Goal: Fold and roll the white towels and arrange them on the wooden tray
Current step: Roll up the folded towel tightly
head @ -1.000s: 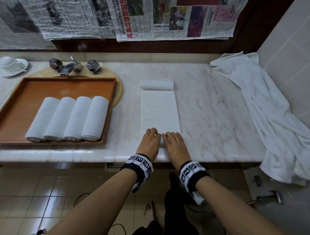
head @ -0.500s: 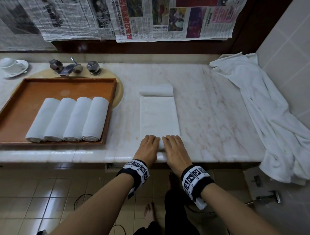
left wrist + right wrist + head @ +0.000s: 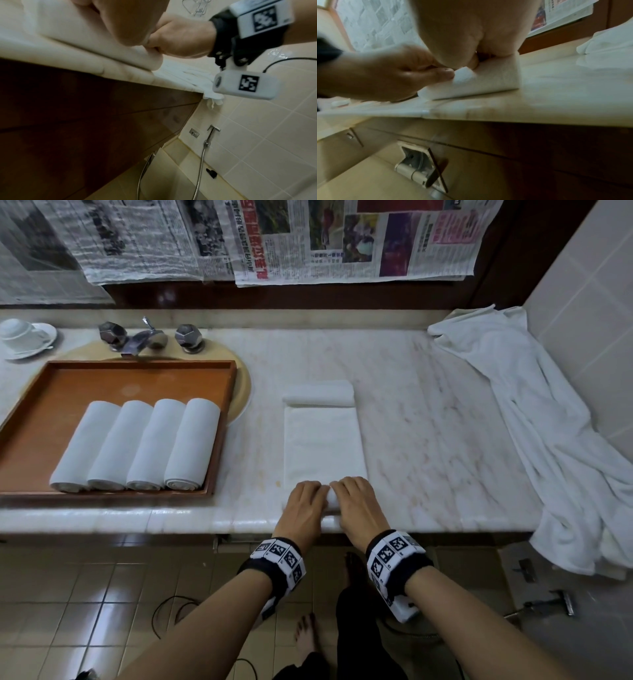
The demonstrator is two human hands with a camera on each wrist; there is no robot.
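Note:
A folded white towel (image 3: pixel 323 446) lies lengthwise on the marble counter (image 3: pixel 428 422), with a small fold at its far end (image 3: pixel 318 393). At the near end, close to the counter's front edge, my left hand (image 3: pixel 305 501) and right hand (image 3: pixel 354 498) sit side by side, fingers curled over a starting roll. The right wrist view shows that roll (image 3: pixel 488 79) with my left hand (image 3: pixel 393 75) pinching its edge and my right hand (image 3: pixel 471 33) on top. The wooden tray (image 3: pixel 137 378) to the left holds several rolled towels (image 3: pixel 137 445) in a row.
A large loose white towel (image 3: pixel 548 419) drapes over the counter's right end and hangs off the edge. A faucet (image 3: pixel 147 338) stands behind the tray, a cup and saucer (image 3: pixel 24 337) at the far left. Newspapers (image 3: pixel 308 241) cover the back wall.
My hands have drawn back a little toward the counter's front edge, and the towel has slid nearer with them; its far fold now lies closer to me.

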